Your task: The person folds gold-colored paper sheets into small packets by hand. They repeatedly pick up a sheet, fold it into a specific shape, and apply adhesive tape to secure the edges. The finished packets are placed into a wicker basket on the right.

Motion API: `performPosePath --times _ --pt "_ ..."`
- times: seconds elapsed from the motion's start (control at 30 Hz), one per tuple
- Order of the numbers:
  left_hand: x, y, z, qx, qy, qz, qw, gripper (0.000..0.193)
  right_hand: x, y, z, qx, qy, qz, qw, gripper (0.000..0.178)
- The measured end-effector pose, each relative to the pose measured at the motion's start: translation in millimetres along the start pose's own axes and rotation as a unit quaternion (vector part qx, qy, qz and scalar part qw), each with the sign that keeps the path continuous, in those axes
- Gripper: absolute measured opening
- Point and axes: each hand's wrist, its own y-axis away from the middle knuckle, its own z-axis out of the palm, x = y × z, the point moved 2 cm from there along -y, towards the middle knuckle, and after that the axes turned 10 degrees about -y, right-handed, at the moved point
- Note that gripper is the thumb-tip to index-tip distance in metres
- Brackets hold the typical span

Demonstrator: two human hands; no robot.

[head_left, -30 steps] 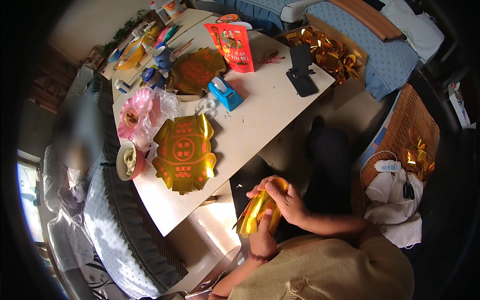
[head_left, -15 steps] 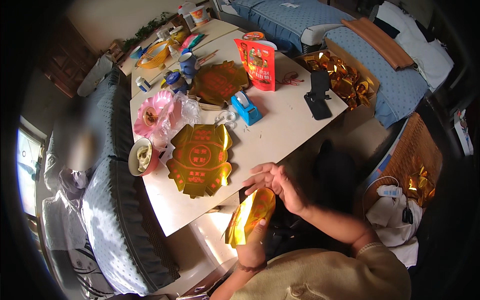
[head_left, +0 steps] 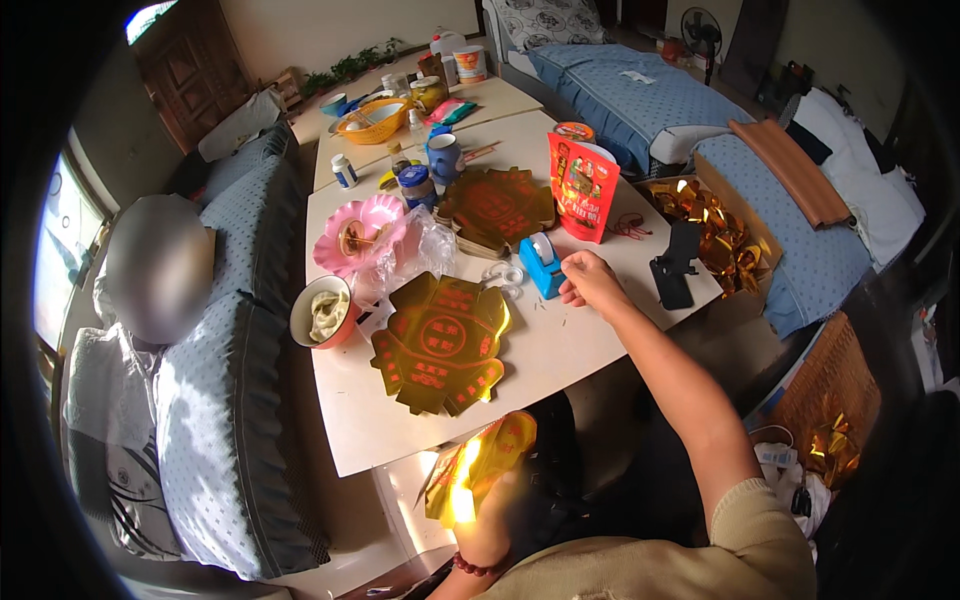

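Observation:
My left hand (head_left: 488,528) is closed round a partly folded gold paper piece (head_left: 505,448), held low in front of the table's near edge; bright sun glares on it. Over the table, my right hand (head_left: 597,282) has its fingers drawn together at the right side of a blue tape dispenser (head_left: 543,270). Whether tape is between those fingers is too small to see. Flat on the table lies a gold die-cut sheet with red print (head_left: 440,340). Behind it sits a stack of similar gold sheets (head_left: 497,205).
Around the sheets stand a red pouch (head_left: 580,190), a black stand (head_left: 677,268), a pink scalloped dish (head_left: 340,225), a bowl with pale food (head_left: 322,325) and a blue mug (head_left: 443,160). Right of the table, a cardboard box (head_left: 765,225) holds gold folded pieces. A person (head_left: 160,270) is at left.
My right hand has left the gold paper piece and reached forward to the tape dispenser. My left hand still holds the piece, now slightly lower. The view has shifted.

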Motion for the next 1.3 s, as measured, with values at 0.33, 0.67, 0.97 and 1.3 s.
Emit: performPosePath --times 0.33,0.67,0.97,1.3 --pt "-13.8 -5.8 0.7 0.0 0.055 -0.017 0.998 0.034 -13.2 -13.0 4.8 -0.039 0.019 0.102 0.994 0.027" --pt "-12.4 -9.4 3.4 0.004 0.078 -0.019 0.997 0.035 -23.4 -2.5 -3.0 -0.1 -0.132 0.186 0.969 0.029" --pt "-26.9 -7.0 -1.0 -0.005 0.08 -0.064 0.995 0.04 11.6 -0.6 -0.6 -0.054 -0.261 0.171 0.948 0.021" --pt "-15.2 -12.0 2.8 0.011 0.147 -0.127 0.981 0.036 24.2 6.3 22.8 -0.057 -0.315 0.175 0.931 0.01"
